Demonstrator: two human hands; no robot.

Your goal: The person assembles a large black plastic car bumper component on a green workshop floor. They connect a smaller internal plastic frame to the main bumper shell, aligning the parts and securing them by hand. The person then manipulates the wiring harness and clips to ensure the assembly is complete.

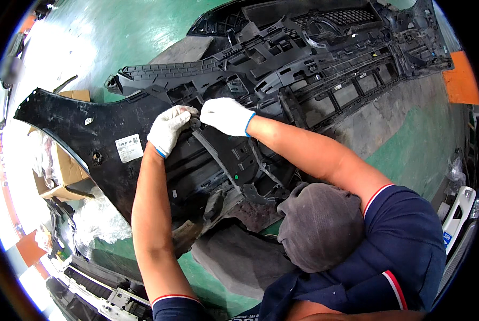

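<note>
A large black plastic car bumper (103,128) lies with its inner side up, a white label (128,147) stuck to its left part. My left hand (170,128), in a white knitted glove, has its fingers closed at the upper end of a narrow curved black strip (211,147) on the bumper. Close beside it, my right hand (224,115) wears a matching glove with a blue cuff, its fingertips pinched together. The fingertips of both hands nearly meet. Whatever small piece they grip is hidden by the gloves.
Further black bumper parts (352,48) with grilles lie at the far right over a grey mat (394,104). Cardboard boxes (71,166) and clear plastic wrap (103,216) sit at left. An orange panel (462,77) stands at the right edge. My grey-clad leg (239,257) is near the bumper.
</note>
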